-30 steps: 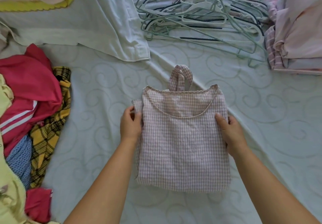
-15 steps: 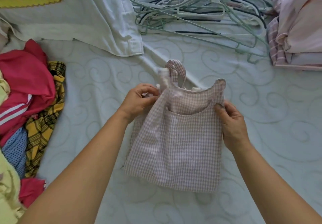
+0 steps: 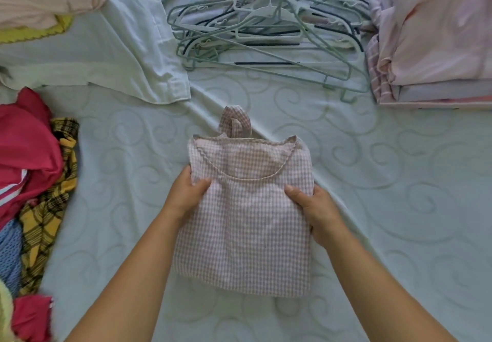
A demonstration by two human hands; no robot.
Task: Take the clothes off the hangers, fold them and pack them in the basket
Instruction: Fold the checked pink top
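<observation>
A small pink-and-white checked top (image 3: 247,221) lies folded narrow on the pale bed sheet (image 3: 386,208), neckline away from me, one strap loop sticking up at its top edge. My left hand (image 3: 186,195) grips its left side, thumb on top of the fabric. At the right side my right hand (image 3: 316,211) holds the cloth the same way, thumb on top and fingers under. A stack of folded pink and lilac clothes (image 3: 436,48) sits at the far right. No basket is in view.
A heap of empty hangers (image 3: 266,30) lies at the far middle. A white garment (image 3: 111,56) is spread at the far left, with pink and yellow cloth (image 3: 45,0) behind it. Unfolded red, yellow plaid and blue clothes (image 3: 34,187) pile along the left edge.
My left hand has folded the top's left strap and side inward, then moved down to the left edge. The top lies flat and narrower again.
</observation>
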